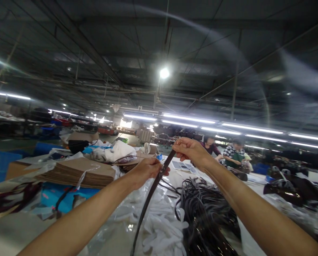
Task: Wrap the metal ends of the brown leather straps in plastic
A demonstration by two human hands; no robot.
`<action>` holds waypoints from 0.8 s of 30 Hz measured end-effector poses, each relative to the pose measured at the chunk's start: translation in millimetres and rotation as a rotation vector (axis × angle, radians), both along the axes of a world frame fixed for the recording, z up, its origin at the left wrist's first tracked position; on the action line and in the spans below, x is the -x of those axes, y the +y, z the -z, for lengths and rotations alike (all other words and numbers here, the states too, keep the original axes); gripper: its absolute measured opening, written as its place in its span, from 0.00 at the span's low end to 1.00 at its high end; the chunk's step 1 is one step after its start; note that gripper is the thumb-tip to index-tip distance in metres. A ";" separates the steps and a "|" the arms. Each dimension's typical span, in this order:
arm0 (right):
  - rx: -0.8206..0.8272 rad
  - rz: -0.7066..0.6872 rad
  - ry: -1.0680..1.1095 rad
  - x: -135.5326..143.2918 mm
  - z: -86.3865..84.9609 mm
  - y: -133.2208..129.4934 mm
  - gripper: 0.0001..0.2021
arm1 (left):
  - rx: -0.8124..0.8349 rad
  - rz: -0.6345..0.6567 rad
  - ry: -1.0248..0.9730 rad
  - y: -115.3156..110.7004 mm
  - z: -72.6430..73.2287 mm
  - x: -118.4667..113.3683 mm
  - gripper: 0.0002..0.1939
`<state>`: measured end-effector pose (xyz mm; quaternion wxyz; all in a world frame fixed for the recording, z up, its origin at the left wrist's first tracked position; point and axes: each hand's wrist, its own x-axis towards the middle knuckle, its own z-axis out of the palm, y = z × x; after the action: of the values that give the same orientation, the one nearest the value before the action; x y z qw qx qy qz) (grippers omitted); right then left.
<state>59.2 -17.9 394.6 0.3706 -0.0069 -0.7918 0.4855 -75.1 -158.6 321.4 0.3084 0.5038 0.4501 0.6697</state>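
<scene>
A long dark strap (150, 193) is stretched between my two hands and hangs down toward the bottom of the view. My right hand (189, 151) pinches its upper end between thumb and fingers. Lower on the strap, my left hand (150, 170) is closed around it, near a small shiny spot that I cannot make out clearly. Below my hands lie white strips (161, 227) on clear plastic. Right of them, a big heap of dark glossy straps (201, 213) spreads under my right forearm.
On the left stand a stack of brown cardboard sheets (79, 172), a blue package (65, 195) and maroon straps (15, 197). A white plastic bag (118, 151) and a small white fan (147, 148) sit farther back. Two people (235, 156) work at the right. Dark bags (289, 188) lie near the right edge.
</scene>
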 end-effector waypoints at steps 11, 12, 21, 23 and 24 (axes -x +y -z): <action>-0.180 0.076 -0.010 -25.4 -22.3 2.9 0.15 | -0.153 -0.112 0.122 19.6 -40.7 -20.3 0.14; -0.164 0.068 -0.023 -26.0 -20.6 2.0 0.15 | -0.160 -0.109 0.123 23.1 -44.1 -23.8 0.13; 0.091 0.053 -0.134 -32.4 2.1 10.4 0.23 | -0.087 -0.034 -0.047 62.4 -34.8 -38.6 0.14; 0.081 0.034 -0.128 -35.0 7.7 12.2 0.24 | -0.071 -0.017 -0.062 65.5 -29.1 -41.8 0.17; 0.079 0.033 -0.113 -36.1 10.7 13.3 0.24 | -0.062 0.002 -0.068 66.2 -25.0 -44.0 0.18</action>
<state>95.4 -4.6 383.9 0.3327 -0.0619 -0.7915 0.5090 -31.1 -92.5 346.4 0.3084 0.4905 0.4177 0.6999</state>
